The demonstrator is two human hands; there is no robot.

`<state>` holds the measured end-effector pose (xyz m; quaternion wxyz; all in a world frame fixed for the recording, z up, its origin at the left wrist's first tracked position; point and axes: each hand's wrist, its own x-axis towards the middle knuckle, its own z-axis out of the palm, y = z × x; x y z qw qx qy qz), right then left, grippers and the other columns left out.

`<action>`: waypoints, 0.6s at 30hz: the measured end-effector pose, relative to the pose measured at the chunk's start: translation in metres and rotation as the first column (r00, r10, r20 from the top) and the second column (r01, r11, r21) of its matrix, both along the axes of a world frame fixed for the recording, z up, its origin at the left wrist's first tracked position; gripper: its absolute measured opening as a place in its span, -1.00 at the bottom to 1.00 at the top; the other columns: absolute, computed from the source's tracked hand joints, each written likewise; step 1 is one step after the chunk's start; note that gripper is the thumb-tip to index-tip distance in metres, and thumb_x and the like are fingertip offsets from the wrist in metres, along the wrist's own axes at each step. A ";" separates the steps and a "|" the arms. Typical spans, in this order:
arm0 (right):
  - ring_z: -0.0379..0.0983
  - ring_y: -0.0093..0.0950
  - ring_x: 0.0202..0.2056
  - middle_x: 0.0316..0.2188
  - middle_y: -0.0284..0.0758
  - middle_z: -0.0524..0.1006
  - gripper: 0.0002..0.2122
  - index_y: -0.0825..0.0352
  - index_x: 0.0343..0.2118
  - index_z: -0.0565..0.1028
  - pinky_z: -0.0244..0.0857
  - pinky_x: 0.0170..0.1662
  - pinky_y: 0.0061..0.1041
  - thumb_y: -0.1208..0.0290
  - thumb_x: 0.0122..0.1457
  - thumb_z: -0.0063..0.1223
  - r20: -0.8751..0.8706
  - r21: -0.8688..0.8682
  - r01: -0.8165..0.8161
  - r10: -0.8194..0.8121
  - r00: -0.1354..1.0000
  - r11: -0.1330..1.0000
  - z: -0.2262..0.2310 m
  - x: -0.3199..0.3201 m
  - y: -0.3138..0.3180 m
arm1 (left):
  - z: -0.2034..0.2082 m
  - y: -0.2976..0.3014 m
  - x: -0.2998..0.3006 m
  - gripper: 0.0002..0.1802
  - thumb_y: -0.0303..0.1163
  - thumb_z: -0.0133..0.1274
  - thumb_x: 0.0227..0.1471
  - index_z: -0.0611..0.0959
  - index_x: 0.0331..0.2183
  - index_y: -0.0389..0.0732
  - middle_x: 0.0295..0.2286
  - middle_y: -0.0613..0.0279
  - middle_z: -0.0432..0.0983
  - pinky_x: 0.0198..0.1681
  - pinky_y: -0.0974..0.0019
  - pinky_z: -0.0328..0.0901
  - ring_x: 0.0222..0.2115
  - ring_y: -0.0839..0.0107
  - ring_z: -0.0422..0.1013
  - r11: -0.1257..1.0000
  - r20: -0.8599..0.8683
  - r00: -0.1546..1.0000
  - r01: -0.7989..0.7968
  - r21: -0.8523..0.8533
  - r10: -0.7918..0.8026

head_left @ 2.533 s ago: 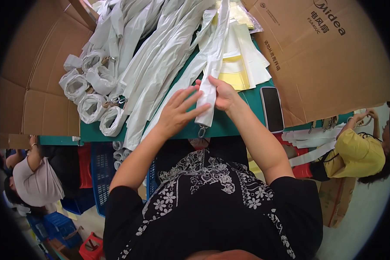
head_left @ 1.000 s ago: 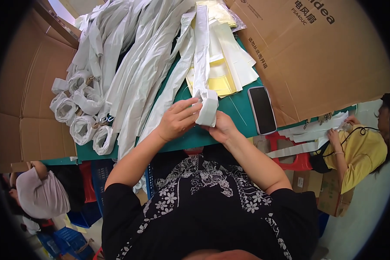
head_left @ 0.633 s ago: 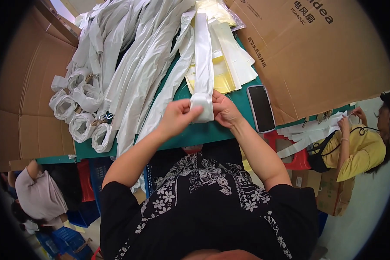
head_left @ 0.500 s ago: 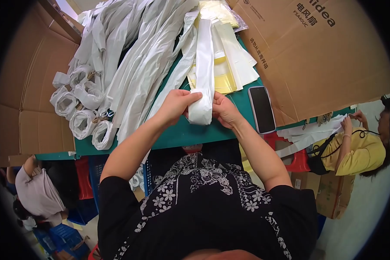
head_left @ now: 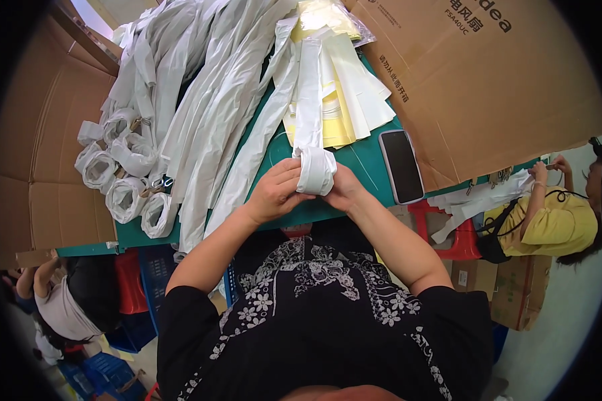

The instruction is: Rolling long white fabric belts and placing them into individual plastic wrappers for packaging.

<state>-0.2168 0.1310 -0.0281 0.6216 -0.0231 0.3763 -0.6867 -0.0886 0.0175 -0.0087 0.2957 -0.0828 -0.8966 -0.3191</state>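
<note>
A long white paper-like strip (head_left: 309, 93) runs toward me over the table, and its near end is wound into a coil (head_left: 316, 171). My left hand (head_left: 277, 190) is closed on the coil's left side, fingers bent against it. On the opposite side my right hand (head_left: 344, 189) grips it, with some fingertips hidden behind the roll. Further left lie several finished-looking white coils (head_left: 128, 199), some with metal clasps showing. Between them and my hands spreads a heap of long white strips (head_left: 217, 120).
White and yellow sheets (head_left: 341, 134) lie beyond my hands on the green tabletop (head_left: 264, 160). A phone (head_left: 403, 167) rests at the right, beside a large cardboard panel (head_left: 488, 100). Another cardboard wall (head_left: 60, 154) stands left. At far right, a person in yellow (head_left: 558, 224) handles white strips.
The strip's near end has gone from a flattened fold to a rounder coil. My left hand has shifted lower, its fingers now along the coil's side.
</note>
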 end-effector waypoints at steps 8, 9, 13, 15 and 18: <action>0.37 -0.44 -0.10 -0.12 -0.29 0.43 -0.64 0.36 -0.02 0.31 0.25 -0.01 -0.45 0.53 0.07 -0.03 -0.138 -0.232 -0.061 0.029 0.990 0.971 -0.001 -0.020 -0.004 | 0.010 -0.002 0.003 -0.78 -0.36 0.14 -0.11 0.61 -0.36 -0.26 -0.39 0.20 0.53 -0.28 0.35 0.30 -0.36 0.33 0.43 0.944 0.226 0.974 -0.052 0.326 -0.024; 0.37 -0.44 -0.10 -0.12 -0.29 0.43 -0.64 0.36 -0.02 0.31 0.25 -0.01 -0.45 0.53 0.07 -0.03 -0.140 -0.231 -0.065 0.033 0.990 0.971 -0.002 -0.023 -0.006 | 0.010 -0.001 0.001 -0.76 -0.31 0.10 -0.06 0.61 -0.36 -0.28 -0.44 0.23 0.53 -0.32 0.40 0.30 -0.41 0.41 0.44 0.815 0.351 0.932 -0.132 0.564 -0.092; 0.36 -0.48 -0.08 -0.10 -0.29 0.42 -0.61 0.35 -0.02 0.33 0.22 0.00 -0.48 0.65 0.02 -0.03 -0.573 -0.130 -0.175 0.071 0.817 0.976 0.004 -0.030 -0.009 | 0.007 -0.003 -0.015 -0.67 -0.21 0.02 0.04 0.61 -0.39 -0.33 -0.52 0.30 0.53 -0.40 0.48 0.31 -0.50 0.59 0.42 0.470 0.475 0.844 -0.322 0.822 -0.251; 0.36 -0.49 -0.07 -0.09 -0.28 0.42 -0.60 0.34 -0.02 0.34 0.21 0.01 -0.49 0.66 0.01 -0.03 -0.657 -0.113 -0.188 0.068 0.751 0.976 0.008 -0.031 -0.009 | 0.011 -0.004 -0.020 -0.67 -0.21 0.03 0.02 0.62 -0.42 -0.33 -0.54 0.28 0.53 -0.43 0.48 0.31 -0.52 0.57 0.43 0.392 0.484 0.833 -0.364 0.845 -0.268; 0.37 -0.50 -0.09 -0.12 -0.29 0.44 -0.60 0.36 -0.01 0.33 0.23 -0.01 -0.50 0.62 0.01 0.00 -0.775 -0.100 -0.178 0.036 0.631 0.979 0.009 -0.031 -0.006 | 0.010 -0.008 -0.025 -0.68 -0.22 0.05 0.00 0.60 -0.43 -0.34 -0.51 0.24 0.54 -0.46 0.46 0.32 -0.53 0.54 0.44 0.261 0.503 0.802 -0.435 0.862 -0.322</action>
